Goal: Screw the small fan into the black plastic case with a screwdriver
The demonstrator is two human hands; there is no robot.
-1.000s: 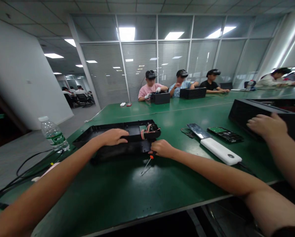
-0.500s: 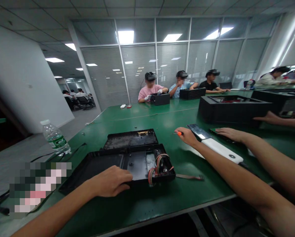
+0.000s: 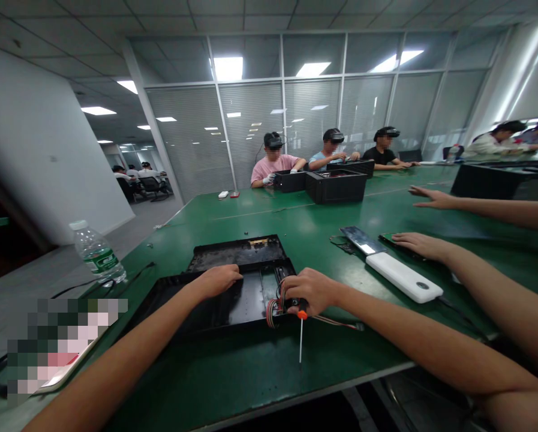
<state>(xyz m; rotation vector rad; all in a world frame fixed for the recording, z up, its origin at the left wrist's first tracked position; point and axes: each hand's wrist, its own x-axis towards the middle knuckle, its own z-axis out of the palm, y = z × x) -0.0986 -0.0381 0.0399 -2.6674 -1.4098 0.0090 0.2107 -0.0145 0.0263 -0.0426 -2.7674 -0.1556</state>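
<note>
An open black casing (image 3: 183, 306) lies on the green table before me, with ribbon wires (image 3: 272, 313) at its right end. Over its middle, my left hand (image 3: 219, 281) has its fingers curled together near the inner far edge; what they grip is hidden. At the wired end, my right hand (image 3: 311, 291) is closed round a screwdriver (image 3: 301, 324) with an orange-and-black handle. The shaft points toward me, over the casing's front edge, while the fingers reach down among the wires. Behind the casing lies a separate black panel (image 3: 237, 255).
A plastic bottle (image 3: 98, 255) stands at left near a blurred-out flat object (image 3: 66, 354). To the right lie a white power bank (image 3: 403, 277), a phone-like slab (image 3: 361, 240) and a co-worker's hand (image 3: 415, 243) on a circuit board. Another black box (image 3: 338, 187) sits farther back.
My right hand has come left to the casing with the screwdriver. My left hand has moved from the front edge farther inward. A large black box has shifted away across the table.
</note>
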